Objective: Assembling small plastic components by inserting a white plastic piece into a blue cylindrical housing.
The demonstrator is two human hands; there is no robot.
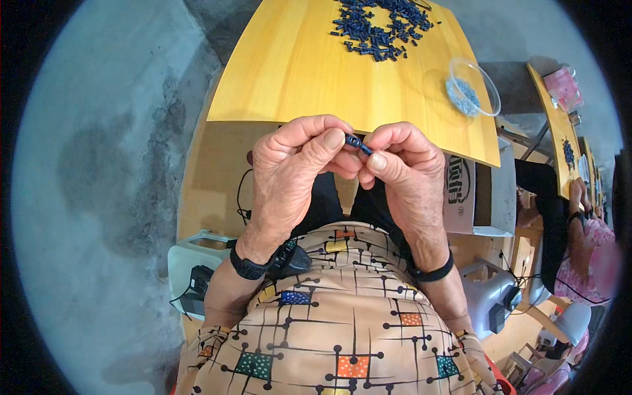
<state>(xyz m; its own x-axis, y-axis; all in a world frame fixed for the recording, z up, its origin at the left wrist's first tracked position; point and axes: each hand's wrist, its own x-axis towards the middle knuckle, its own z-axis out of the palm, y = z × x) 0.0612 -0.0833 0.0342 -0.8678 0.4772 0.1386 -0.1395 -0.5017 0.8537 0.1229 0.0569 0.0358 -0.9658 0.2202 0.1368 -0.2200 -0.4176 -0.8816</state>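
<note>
Just in front of the table's near edge, both hands meet at chest height. My left hand (pixel 289 164) is closed, pinching a small black plastic part (pixel 353 141) between thumb and fingers. Against its right end, my right hand (pixel 409 172) pinches a small dark-blue piece (pixel 366 150) with thumb and forefinger. The two pieces appear to touch end to end; fingertips cover much of both. A loose pile of small black parts (pixel 375 39) lies at the far side of the table, some scattered at its edges.
On the yellow wooden table (pixel 283 72) a clear plastic tub (pixel 492 99) of tiny light-blue pieces stands near the right edge. A cardboard box (pixel 461 197) is below. Pale plastic stools (pixel 487 289) flank me. Another person (pixel 579 257) sits at a table at far right.
</note>
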